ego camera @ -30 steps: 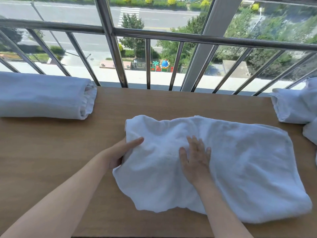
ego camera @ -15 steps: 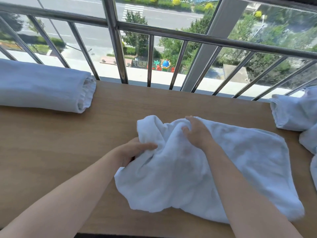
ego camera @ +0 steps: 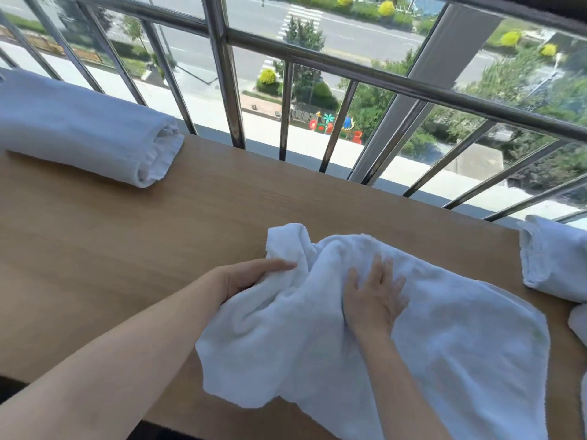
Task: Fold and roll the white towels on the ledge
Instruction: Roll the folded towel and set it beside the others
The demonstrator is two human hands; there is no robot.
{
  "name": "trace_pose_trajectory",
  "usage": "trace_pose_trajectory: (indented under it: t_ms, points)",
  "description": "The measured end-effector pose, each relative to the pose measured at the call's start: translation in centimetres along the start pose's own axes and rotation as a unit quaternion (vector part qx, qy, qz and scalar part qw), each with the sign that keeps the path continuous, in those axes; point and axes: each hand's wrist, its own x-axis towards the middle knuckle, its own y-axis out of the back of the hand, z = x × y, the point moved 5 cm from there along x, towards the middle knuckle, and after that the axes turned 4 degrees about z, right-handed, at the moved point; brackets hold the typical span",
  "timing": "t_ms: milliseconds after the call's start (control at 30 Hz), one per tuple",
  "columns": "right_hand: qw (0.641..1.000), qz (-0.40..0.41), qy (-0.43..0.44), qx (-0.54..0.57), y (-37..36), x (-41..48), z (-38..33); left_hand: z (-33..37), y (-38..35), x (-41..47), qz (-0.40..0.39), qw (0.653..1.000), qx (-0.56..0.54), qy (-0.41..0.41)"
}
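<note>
Your left hand (ego camera: 254, 277) is at the left edge of the white towel (ego camera: 428, 338), which lies on the wooden desk (ego camera: 127, 249) in front of you. The grip of this hand is closed on the towel's left edge: the thumb lies on top of the cloth and the other fingers are hidden under it. The cloth there is lifted and bunched into a soft fold, and the far left corner stands up just beyond your thumb.

Your right hand (ego camera: 374, 296) lies flat on the towel, a little right of the bunched part. Its fingers are stretched and slightly spread, pointing away from you. This grip is open; the palm presses on the cloth and holds nothing. The two hands are near each other, with the raised fold between them.

From your right hand the towel spreads to the right and toward you, mostly flat. Its near edge reaches the front edge of the desk.

A rolled towel (ego camera: 79, 131) lies at the far left of the desk, well apart from your hands, with its open end toward the middle. More white towels (ego camera: 552, 262) lie at the right edge, just beside the spread towel; I cannot tell if they touch it. Behind the desk stands a metal railing (ego camera: 228, 90).
</note>
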Motion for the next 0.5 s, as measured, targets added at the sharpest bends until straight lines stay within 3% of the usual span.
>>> trace_pose_trajectory:
  t_ms: [100,233,500]
  points:
    - [0.999,0.014,0.018,0.025,-1.0,-0.8,1.1,-0.6,-2.7,0.0,-0.008,1.000,0.008,-0.009]
    - [0.993,0.057,0.048,0.095,-0.9,-0.4,1.2,-1.4,-4.1,0.1,0.068,0.996,-0.035,-0.052]
    - [0.959,0.115,0.040,0.255,0.0,-0.6,2.7,-0.8,-8.0,0.9,0.004,0.987,0.155,0.046]
